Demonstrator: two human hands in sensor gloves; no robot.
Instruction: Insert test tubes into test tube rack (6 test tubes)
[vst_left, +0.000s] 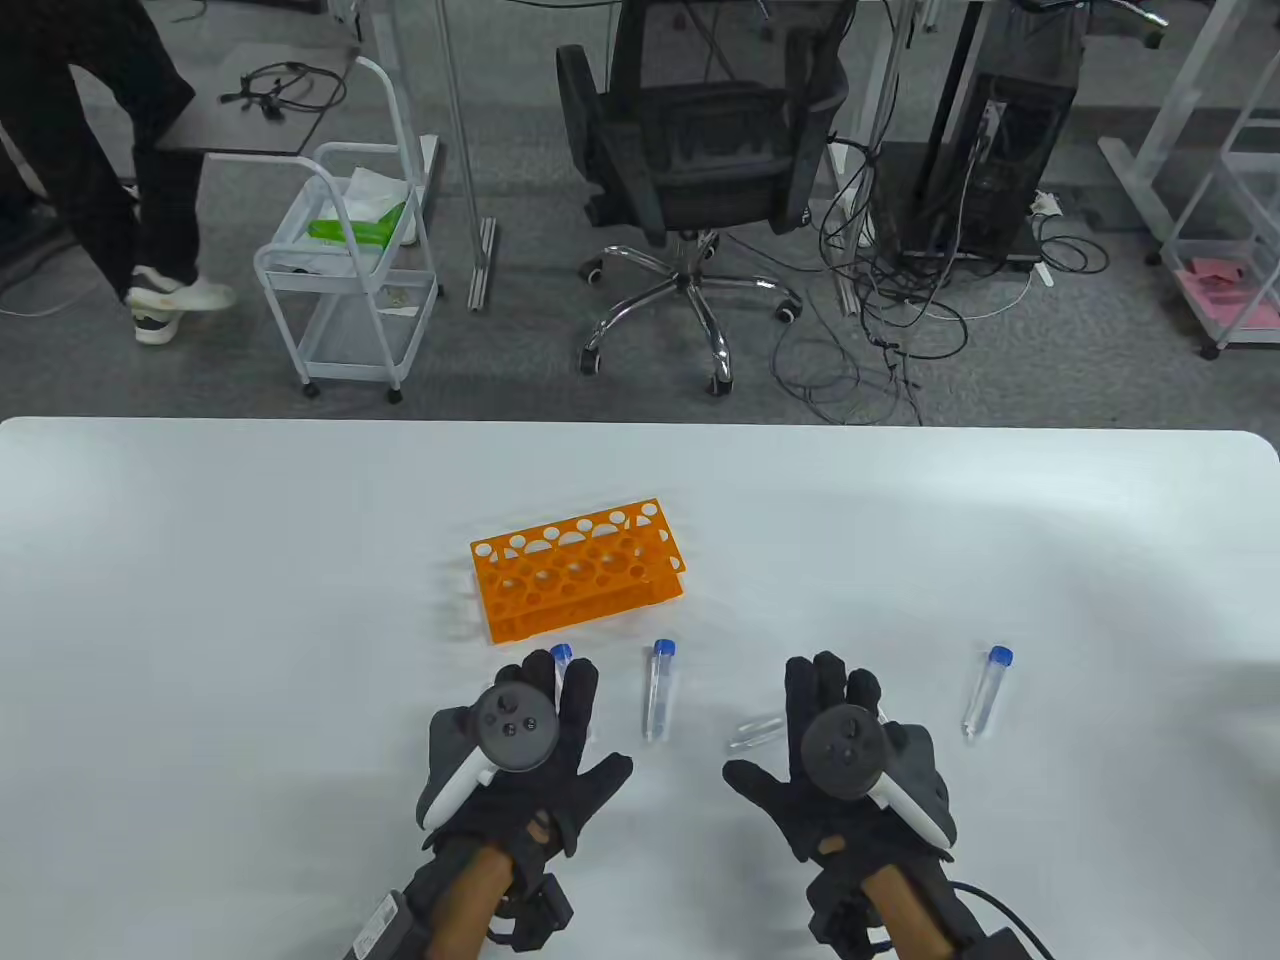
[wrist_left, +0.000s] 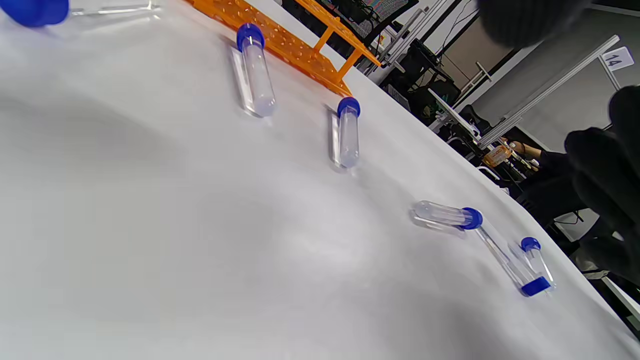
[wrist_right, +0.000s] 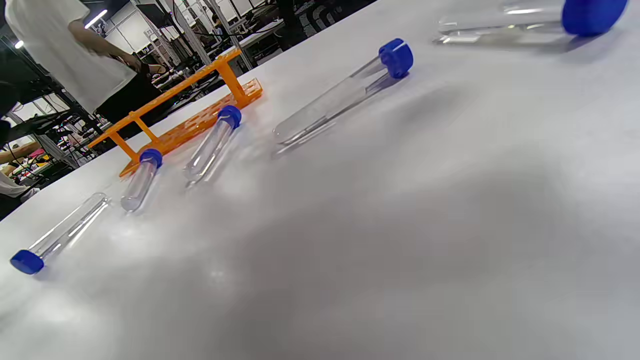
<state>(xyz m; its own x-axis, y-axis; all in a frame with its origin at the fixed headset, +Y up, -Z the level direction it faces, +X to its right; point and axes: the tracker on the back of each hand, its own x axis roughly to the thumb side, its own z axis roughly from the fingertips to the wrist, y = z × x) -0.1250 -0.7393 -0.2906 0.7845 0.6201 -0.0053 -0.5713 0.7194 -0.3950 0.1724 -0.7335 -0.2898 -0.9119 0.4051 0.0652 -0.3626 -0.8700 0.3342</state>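
White table (vst_left: 250, 600) holds an orange rack (vst_left: 575, 570) with its holes unfilled; capped tubes (vst_left: 660, 688) lie flat just in front of it. Left hand (vst_left: 520, 745) and right hand (vst_left: 850, 755) hover spread above them, gripping nothing.

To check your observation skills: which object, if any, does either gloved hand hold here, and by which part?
Nothing is held. The left hand and right hand lie spread, palms down, over the table; the tubes lie loose, the orange rack is untouched.
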